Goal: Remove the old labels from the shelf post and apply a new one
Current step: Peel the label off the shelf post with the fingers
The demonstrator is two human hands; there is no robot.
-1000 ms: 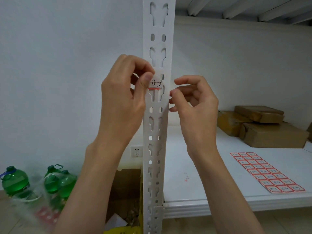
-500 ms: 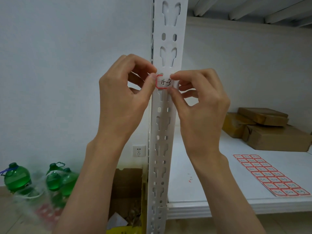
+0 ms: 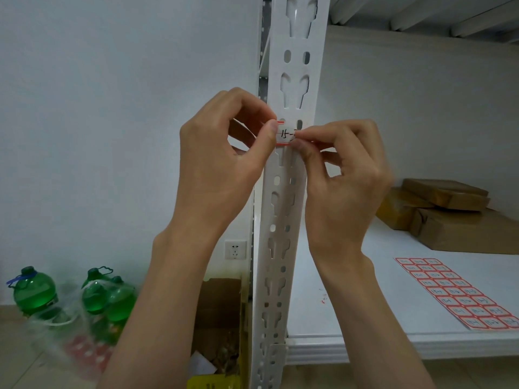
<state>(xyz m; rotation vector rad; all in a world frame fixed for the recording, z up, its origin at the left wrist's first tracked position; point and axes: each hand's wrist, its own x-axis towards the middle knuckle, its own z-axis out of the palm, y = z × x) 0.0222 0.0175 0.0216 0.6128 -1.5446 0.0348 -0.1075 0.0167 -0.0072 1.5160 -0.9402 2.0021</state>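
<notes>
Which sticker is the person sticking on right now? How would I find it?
Find the tall white shelf post full of holes. Halfway up, the left hand and right hand pinch one small red-edged label against it. Unlike the sticker sheet lying on the shelf, it's single and on the post.

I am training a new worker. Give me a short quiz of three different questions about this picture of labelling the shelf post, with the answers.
1. True or false: the label on the post has a blue border.
2. Where does the sheet of labels lie? A) on the floor B) on the white shelf C) on the brown parcels
3. Fill in: the left hand and the right hand both hold the label at the ____.

Key
1. False; the border is red.
2. B
3. post
</notes>
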